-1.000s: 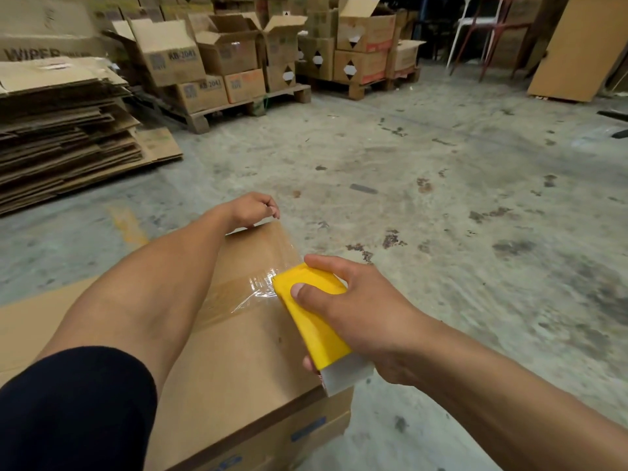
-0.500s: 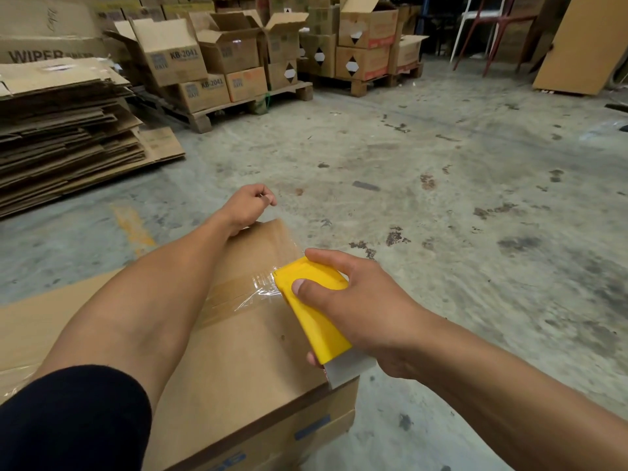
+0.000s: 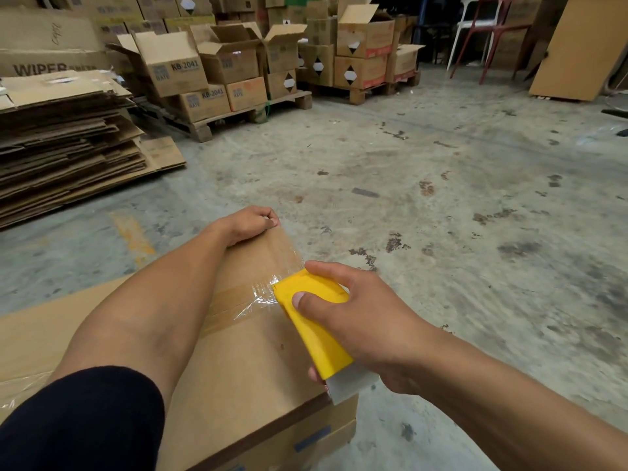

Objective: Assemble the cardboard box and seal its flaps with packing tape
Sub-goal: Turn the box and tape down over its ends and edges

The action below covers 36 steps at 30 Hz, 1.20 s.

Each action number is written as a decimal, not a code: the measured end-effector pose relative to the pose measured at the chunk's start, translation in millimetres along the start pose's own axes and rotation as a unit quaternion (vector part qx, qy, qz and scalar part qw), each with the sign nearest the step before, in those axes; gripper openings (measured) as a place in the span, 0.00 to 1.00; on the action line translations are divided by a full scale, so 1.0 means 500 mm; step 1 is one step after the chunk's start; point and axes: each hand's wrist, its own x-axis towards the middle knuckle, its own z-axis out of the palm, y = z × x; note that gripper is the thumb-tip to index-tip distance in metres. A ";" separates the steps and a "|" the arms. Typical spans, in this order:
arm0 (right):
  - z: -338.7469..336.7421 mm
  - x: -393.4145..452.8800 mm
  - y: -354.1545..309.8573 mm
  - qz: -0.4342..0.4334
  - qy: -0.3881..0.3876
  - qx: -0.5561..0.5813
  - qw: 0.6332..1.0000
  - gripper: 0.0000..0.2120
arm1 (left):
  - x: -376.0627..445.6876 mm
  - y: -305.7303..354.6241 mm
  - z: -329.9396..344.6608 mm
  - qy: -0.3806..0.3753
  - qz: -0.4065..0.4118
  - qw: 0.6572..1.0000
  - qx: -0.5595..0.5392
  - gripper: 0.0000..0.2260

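A brown cardboard box [image 3: 251,375] lies in front of me on the concrete floor, its top flaps closed. Clear packing tape [image 3: 244,300] runs along the top seam, wrinkled where it meets the dispenser. My right hand [image 3: 360,314] grips a yellow tape dispenser [image 3: 316,338] held against the box's right end, thumb on its side. My left hand [image 3: 248,222] rests at the box's far corner with fingers curled, pinching the tape's end there. A dark sleeve covers my left upper arm.
A tall stack of flattened cardboard [image 3: 64,144] lies at the left. Pallets with open and closed boxes [image 3: 217,73] stand at the back. Chairs [image 3: 486,39] and a leaning board [image 3: 577,49] are at the far right. Stained concrete floor [image 3: 441,198] spreads to the right.
Both hands stay nearly where they were. The dispenser has shifted very slightly along the box's right end, and the view has tilted a little.
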 end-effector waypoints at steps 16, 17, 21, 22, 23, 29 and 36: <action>0.012 0.008 -0.004 0.010 0.002 -0.006 1.000 0.25 | -0.081 -0.004 -0.014 0.013 0.024 1.000 0.010 0.26; 0.013 0.008 -0.004 0.009 0.001 -0.008 1.000 0.25 | -0.083 -0.004 -0.011 0.008 0.023 0.999 0.041 0.27; 0.011 0.011 0.000 0.006 -0.001 -0.008 1.000 0.25 | -0.081 0.003 -0.003 -0.002 0.006 0.989 0.150 0.26; 0.009 0.013 0.001 0.003 0.000 -0.010 1.000 0.25 | -0.083 0.004 -0.001 -0.003 0.011 0.987 0.159 0.26; 0.008 0.014 0.002 0.002 0.002 -0.012 1.000 0.25 | -0.084 0.002 0.001 0.002 0.027 0.986 0.165 0.25; 0.003 0.016 -0.004 0.024 0.013 -0.023 0.999 0.24 | -0.184 0.003 0.033 0.026 0.249 0.961 0.117 0.23; 0.022 0.006 -0.008 -0.010 0.045 -0.094 0.995 0.16 | -0.245 -0.031 0.062 -0.080 0.293 0.910 0.282 0.26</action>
